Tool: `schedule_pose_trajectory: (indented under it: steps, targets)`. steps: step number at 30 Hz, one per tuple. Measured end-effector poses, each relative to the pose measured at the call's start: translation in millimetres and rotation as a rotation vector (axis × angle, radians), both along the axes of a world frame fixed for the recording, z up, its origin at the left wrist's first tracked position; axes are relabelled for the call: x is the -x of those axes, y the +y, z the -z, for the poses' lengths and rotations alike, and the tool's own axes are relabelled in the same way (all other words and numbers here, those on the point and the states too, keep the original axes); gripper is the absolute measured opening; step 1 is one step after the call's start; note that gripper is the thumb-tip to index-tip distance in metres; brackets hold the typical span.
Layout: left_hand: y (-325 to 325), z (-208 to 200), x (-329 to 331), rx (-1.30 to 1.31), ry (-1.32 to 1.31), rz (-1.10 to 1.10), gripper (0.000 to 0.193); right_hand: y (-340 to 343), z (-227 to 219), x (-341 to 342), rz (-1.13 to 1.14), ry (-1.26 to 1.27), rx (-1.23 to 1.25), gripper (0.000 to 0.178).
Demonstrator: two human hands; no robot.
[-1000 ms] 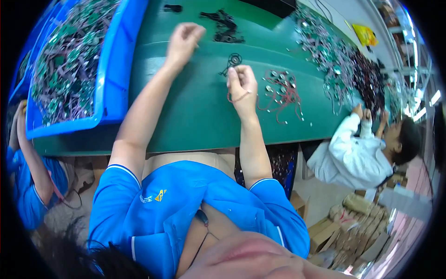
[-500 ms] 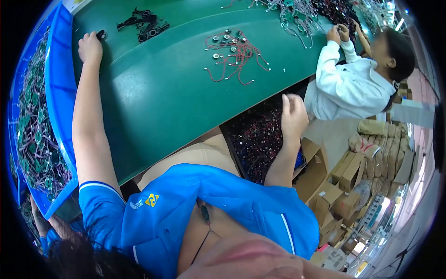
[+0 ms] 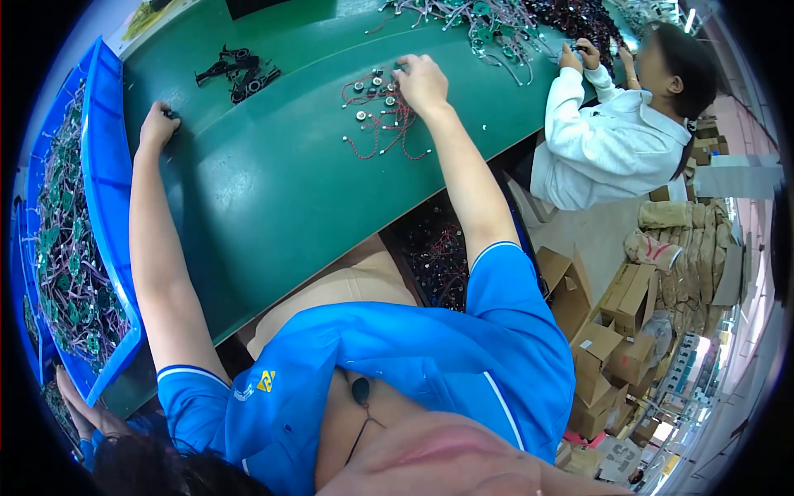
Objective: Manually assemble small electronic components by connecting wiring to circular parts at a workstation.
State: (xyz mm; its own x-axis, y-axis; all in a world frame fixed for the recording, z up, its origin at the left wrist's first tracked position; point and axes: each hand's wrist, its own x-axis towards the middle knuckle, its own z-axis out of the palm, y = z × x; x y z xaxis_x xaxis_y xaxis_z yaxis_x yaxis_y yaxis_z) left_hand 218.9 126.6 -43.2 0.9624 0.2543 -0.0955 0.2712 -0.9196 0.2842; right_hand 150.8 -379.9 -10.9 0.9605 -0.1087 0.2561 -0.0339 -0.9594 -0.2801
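Observation:
At the far left of the green table (image 3: 248,182), my left hand (image 3: 155,128) is closed around a small black plastic part (image 3: 170,114); most of the part is hidden by the fingers. My right hand (image 3: 423,85) reaches over the right side of a loose pile of small round components with twisted red-and-black wires (image 3: 385,120). Its fingertips are bent together at the pile's far edge, and whatever lies between them is hidden. Several black plastic parts (image 3: 240,74) lie in a heap between my two hands, farther back.
A blue bin (image 3: 112,190) full of green boards with wires stands at the left. Below the table's front edge sits a container of wired components (image 3: 438,256). A co-worker (image 3: 616,149) works at the right, beside piled wired boards (image 3: 488,25). Cardboard boxes (image 3: 595,347) stand on the floor.
My right hand has moved from above the container at the table's front edge up to the wired components. My left hand stays at the far left with the black part.

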Motion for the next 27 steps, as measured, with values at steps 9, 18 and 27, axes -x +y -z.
schedule_pose_trajectory:
  steps: [9, 18, 27]
  targets:
    - [-54.6, 5.3, 44.2, 0.266, -0.413, -0.174, 0.034, 1.2, -50.6, -6.5, 0.067, -0.366, 0.030, 0.014]
    - [-126.5, -63.6, 117.6, 0.813, -0.398, 0.046, 0.029, 121.6, -130.3, 40.7, -0.637, -0.730, -0.572, 0.011]
    - [-129.3, -54.6, 181.5, 1.221, -0.508, -0.034, 0.024, 227.2, -49.1, 82.0, -0.777, 0.186, -1.250, 0.029]
